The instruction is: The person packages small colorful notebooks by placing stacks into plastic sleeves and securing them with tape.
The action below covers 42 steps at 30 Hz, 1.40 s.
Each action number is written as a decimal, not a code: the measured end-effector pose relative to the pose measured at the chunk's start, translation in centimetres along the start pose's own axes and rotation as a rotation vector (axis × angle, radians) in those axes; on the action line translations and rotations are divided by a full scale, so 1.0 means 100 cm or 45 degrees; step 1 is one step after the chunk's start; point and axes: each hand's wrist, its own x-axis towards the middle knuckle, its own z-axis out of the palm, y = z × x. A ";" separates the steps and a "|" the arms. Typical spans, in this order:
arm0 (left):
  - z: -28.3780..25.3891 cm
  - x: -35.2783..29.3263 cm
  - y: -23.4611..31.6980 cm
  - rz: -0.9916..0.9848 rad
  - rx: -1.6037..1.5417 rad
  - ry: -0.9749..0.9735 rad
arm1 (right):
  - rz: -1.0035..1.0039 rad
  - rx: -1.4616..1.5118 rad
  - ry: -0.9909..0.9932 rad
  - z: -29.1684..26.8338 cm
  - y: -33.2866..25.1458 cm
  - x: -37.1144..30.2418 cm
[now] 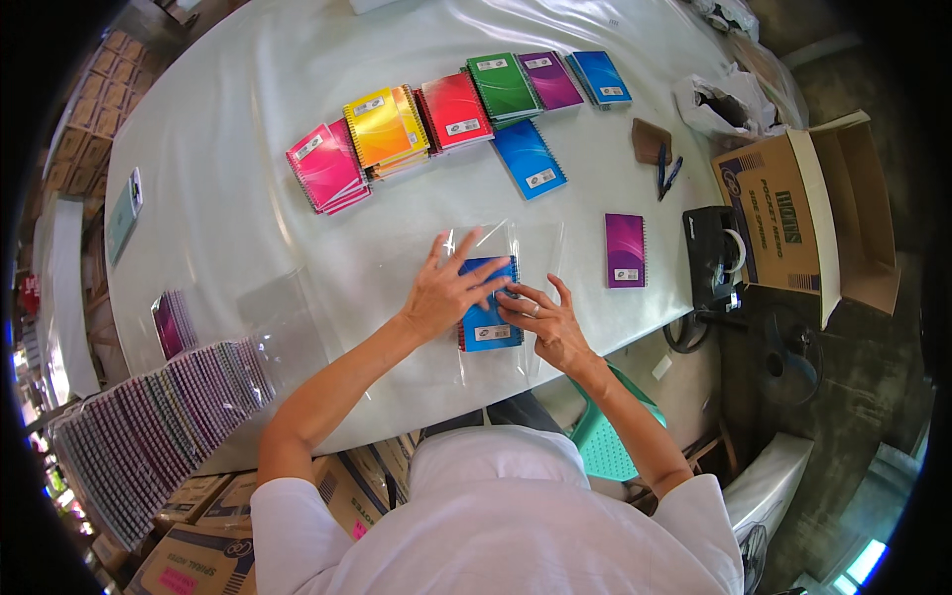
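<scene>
A blue spiral notebook (pixel 488 335) lies in front of me on a sheet of clear plastic film (pixel 397 260), with red showing along its lower left edge. Spread fingers of my left hand (pixel 446 297) rest across the notebook's upper part. My right hand (pixel 551 325), with a ring on one finger, reaches in from the right; its fingers are apart and their tips touch the notebook's right side. Whether these fingertips also catch the film cannot be made out. To the right lies a purple spiral notebook (pixel 625 250).
Colourful notebook stacks, including yellow (pixel 377 127) and red (pixel 454 107) ones, curve across the table's far side. At right are a pen (pixel 672 177), a brown pouch (pixel 651 141), a black tape dispenser (pixel 706 258) and an open carton (pixel 783 218). Wrapped notebooks (pixel 159 426) line the left edge.
</scene>
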 end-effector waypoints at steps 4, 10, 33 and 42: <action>-0.012 0.017 0.006 -0.244 -0.029 -0.083 | -0.020 0.012 -0.014 0.002 0.005 -0.004; -0.013 0.055 0.002 -0.386 -0.044 -0.489 | -0.033 0.104 -0.007 0.000 0.010 -0.023; -0.004 0.084 0.015 -0.545 0.011 -0.754 | 0.980 1.252 1.089 -0.124 0.246 -0.278; 0.005 0.068 -0.013 -0.619 -0.178 -0.765 | 0.843 0.592 0.209 -0.137 0.126 -0.102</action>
